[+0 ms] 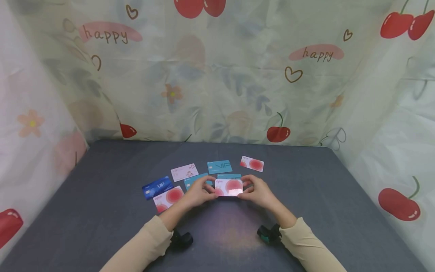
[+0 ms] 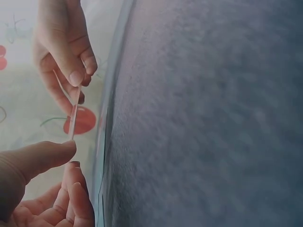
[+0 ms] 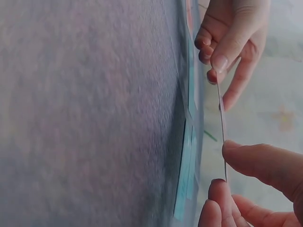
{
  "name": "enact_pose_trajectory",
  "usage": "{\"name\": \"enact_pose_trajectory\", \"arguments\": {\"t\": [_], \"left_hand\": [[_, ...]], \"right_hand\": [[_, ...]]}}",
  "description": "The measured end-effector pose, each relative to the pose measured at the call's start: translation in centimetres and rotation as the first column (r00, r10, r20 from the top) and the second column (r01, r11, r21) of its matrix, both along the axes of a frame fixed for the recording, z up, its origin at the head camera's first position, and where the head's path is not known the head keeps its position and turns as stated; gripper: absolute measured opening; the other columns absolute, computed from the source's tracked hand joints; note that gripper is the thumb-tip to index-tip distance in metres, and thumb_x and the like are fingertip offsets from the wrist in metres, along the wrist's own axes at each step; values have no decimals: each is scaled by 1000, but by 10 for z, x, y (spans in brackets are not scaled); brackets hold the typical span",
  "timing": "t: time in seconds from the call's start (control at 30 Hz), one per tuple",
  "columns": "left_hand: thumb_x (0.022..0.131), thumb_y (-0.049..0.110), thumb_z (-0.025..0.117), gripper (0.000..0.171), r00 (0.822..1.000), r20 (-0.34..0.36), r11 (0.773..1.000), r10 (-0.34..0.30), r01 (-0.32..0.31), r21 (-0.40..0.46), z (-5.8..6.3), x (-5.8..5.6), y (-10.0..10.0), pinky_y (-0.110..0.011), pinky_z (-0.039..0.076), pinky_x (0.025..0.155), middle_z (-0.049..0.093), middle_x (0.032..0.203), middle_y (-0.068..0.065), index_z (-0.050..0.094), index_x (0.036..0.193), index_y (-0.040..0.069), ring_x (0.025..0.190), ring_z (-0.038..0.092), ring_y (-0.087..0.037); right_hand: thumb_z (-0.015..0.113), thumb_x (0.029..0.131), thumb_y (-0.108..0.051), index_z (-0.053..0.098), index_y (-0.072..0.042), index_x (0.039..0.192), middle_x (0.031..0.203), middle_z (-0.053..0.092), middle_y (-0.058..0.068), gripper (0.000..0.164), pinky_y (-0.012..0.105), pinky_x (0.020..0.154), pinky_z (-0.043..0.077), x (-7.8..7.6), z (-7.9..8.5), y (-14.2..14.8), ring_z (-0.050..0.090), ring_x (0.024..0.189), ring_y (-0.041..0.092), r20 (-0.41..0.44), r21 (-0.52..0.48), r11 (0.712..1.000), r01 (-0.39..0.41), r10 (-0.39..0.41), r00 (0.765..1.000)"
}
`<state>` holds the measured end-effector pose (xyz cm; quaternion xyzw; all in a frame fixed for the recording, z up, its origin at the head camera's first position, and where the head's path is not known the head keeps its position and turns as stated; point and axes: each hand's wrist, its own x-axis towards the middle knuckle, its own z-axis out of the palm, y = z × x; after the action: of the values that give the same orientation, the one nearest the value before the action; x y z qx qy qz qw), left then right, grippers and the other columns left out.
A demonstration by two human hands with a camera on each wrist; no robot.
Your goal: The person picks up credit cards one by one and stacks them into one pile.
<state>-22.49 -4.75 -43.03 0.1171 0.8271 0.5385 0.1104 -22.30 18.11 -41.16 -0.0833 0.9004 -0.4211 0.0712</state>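
The left hand [image 1: 200, 192] and right hand [image 1: 257, 192] are pinching opposite ends of 1 red card [image 1: 229, 187] above the bench [image 1: 306, 189]; uneven squeezing is risking a bend or drop. 2 other red cards [image 1: 168, 199], 3 teal cards [image 1: 219, 167], 1 pink card [image 1: 184, 172] and 1 blue card [image 1: 157, 187] are lying on the bench.

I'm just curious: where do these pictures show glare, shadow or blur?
Head view: whitish glare on the held white-and-red rectangular card, a faint pinkish glow on the dark grey tabletop; left wrist view: that tabletop looks blurred; right wrist view: tabletop blurred too, with dark shadow beside a teal rectangular card.
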Motion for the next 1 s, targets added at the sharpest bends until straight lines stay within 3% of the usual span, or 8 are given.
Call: {"name": "enact_pose_trajectory", "arguments": {"t": [0.37, 1.0], "left_hand": [[77, 8, 73, 51, 1000, -8, 999, -7, 6, -47, -4, 5, -17, -23, 51, 63, 70, 85, -13, 51, 122, -1, 65, 61, -11], [76, 8, 75, 51, 1000, -13, 994, -28, 26, -111, 4, 20, -37, -22, 49, 63, 69, 81, -10, 51, 119, -4, 64, 58, -11]], "right_hand": [[78, 73, -9, 53, 2, 119, 100, 62, 15, 53, 29, 69, 55, 4, -5, -13, 67, 78, 16, -7, -31, 998, -60, 60, 998], [77, 72, -7, 54, 2, 118, 98, 61, 12, 52, 27, 66, 55, 9, -8, -29, 65, 74, 13, 22, -5, 992, -122, 122, 992]]}}
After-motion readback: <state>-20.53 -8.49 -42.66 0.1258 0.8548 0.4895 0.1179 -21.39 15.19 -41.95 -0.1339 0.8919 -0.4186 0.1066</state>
